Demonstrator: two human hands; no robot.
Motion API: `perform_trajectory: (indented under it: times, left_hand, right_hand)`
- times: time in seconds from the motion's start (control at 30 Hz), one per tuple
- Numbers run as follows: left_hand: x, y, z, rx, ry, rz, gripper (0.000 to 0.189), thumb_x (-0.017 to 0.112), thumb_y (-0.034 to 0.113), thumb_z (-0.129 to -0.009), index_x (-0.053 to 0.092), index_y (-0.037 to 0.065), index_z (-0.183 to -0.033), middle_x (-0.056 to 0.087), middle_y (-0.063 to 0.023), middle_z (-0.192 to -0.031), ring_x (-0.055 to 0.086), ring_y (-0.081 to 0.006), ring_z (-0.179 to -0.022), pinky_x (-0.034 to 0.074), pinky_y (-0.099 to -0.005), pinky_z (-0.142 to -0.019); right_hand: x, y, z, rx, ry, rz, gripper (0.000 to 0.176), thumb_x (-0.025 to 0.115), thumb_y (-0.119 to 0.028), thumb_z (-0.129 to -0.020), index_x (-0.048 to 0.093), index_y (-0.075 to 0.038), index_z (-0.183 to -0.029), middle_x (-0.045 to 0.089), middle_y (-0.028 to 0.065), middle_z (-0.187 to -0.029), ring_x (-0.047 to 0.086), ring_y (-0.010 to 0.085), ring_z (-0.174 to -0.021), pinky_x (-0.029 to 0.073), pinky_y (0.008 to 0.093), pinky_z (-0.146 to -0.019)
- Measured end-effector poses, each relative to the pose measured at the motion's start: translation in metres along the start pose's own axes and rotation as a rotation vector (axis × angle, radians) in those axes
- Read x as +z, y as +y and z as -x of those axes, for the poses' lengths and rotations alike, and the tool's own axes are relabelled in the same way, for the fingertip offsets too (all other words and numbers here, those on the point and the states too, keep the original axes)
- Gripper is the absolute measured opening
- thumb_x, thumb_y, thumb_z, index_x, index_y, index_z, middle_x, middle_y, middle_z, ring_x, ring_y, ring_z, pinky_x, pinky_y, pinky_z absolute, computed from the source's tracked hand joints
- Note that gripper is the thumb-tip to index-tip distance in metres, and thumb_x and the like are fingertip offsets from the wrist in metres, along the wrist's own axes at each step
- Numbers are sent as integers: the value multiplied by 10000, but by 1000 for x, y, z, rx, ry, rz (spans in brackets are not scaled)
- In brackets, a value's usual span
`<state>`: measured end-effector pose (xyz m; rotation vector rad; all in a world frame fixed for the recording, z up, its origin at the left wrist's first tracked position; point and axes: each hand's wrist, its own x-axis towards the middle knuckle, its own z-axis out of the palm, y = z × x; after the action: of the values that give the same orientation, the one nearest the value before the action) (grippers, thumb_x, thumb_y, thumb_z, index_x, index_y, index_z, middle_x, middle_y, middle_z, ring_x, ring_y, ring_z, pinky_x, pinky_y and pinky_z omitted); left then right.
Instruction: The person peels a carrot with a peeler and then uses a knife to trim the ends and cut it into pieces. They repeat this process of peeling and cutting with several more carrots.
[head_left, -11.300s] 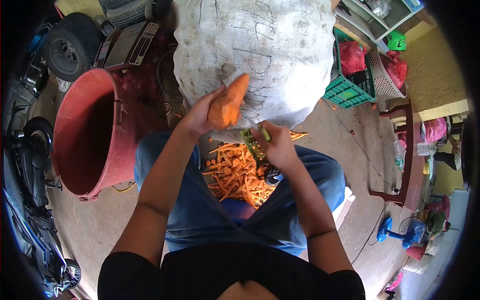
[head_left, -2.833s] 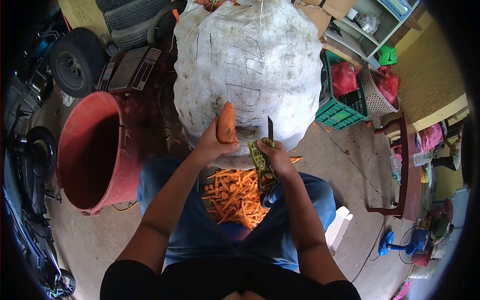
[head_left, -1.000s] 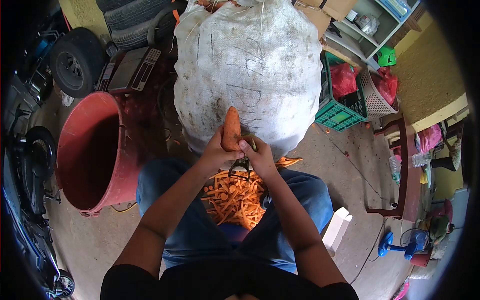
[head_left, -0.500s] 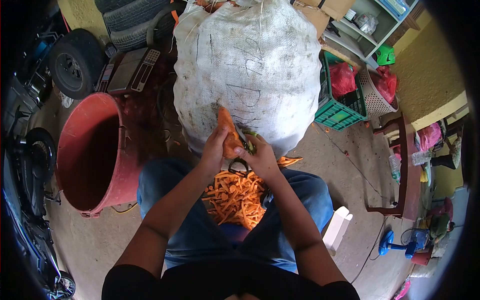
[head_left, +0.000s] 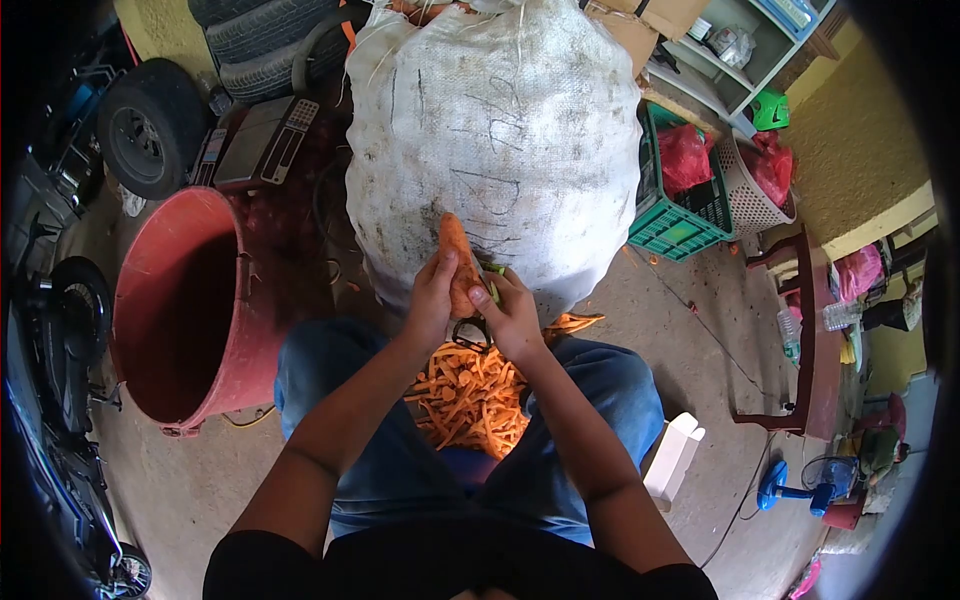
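A carrot [head_left: 456, 255] with its narrow end pointing up and away stands tilted in front of the big white sack. My left hand [head_left: 433, 295] is closed around its lower left side. On the other side, my right hand [head_left: 510, 312] grips a green-handled blade [head_left: 482, 278], most of it hidden by the fingers, with the thumb pressed against the carrot. A black loop [head_left: 471, 335] shows just below the hands. Between my knees lies a heap of orange carrot strips and pieces [head_left: 470, 400].
The white woven sack [head_left: 500, 130] fills the space ahead. A large red tub [head_left: 240, 300] stands left, near a scale [head_left: 255, 145] and tyres [head_left: 150, 130]. To the right are a green crate [head_left: 680, 235], a white basket [head_left: 735, 200] and a white box [head_left: 675, 460].
The carrot has turned slightly more upright in my left hand. My right hand and the blade have shifted a little to the left along its side.
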<state>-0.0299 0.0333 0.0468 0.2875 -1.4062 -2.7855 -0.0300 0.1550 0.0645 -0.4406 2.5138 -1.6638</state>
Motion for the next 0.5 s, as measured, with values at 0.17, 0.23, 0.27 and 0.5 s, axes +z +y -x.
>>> perform_trajectory:
  times: [0.17,0.23,0.27,0.5]
  left_hand:
    - [2,1,1,11,8,13,362,462,335,-834,473,-3,-962,517,-47,-839,515,-99,-739,431,-229,-646]
    - [1,2,1,13,19,12,351,461,325,-837,475,-4,-958,518,-47,-833,516,-100,-733,432,-230,-645]
    - [1,2,1,12,15,22,345,462,321,-837,478,-5,-951,519,-47,-827,517,-100,-728,431,-229,-642]
    - [-5,-2,-2,1,32,23,328,469,316,-835,492,-3,-911,520,-47,-814,517,-103,-714,430,-232,-629]
  right_hand:
    - [3,7,-2,-31,-4,-88,535,491,-383,-790,484,115,-985,465,174,-848,475,257,-815,366,314,-740]
    - [4,8,-2,-40,-12,-102,540,489,-387,-791,482,116,-988,460,172,-847,471,252,-810,366,313,-738]
    - [3,8,-3,-31,-28,-83,541,484,-390,-794,481,114,-992,461,171,-860,473,252,-822,365,312,-744]
    - [5,15,-5,-20,-59,-98,528,458,-381,-813,475,109,-1010,466,174,-920,474,256,-891,355,305,-788]
